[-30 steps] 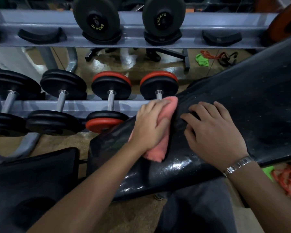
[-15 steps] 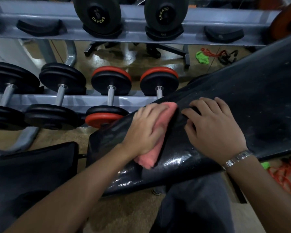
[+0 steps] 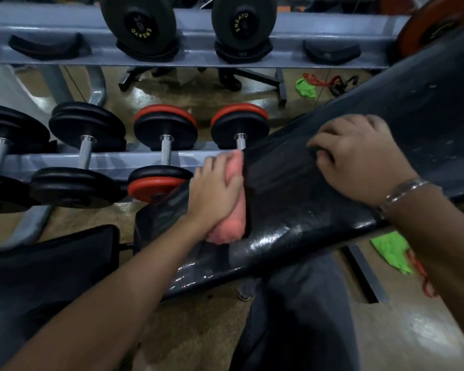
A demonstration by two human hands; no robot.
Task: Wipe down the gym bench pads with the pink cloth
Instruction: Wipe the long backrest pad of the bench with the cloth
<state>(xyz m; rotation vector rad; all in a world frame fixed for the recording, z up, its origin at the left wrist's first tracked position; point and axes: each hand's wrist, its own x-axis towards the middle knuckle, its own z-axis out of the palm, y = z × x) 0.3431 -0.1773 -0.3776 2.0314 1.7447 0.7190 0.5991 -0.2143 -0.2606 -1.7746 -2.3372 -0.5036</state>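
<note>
Fingers of left hand, just right of grey metal rack holding round-plate dumbbells, curl round bunched pink cloth, soft-napped, pressed on lower left end of glossy, wet-looking black back pad. Right hand: fingers bent over pad's far edge, gripping it; metal bracelet at wrist.

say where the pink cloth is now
Head view, centre: the pink cloth is in the left hand, pressed on the black bench pad, left of the right hand.
</note>
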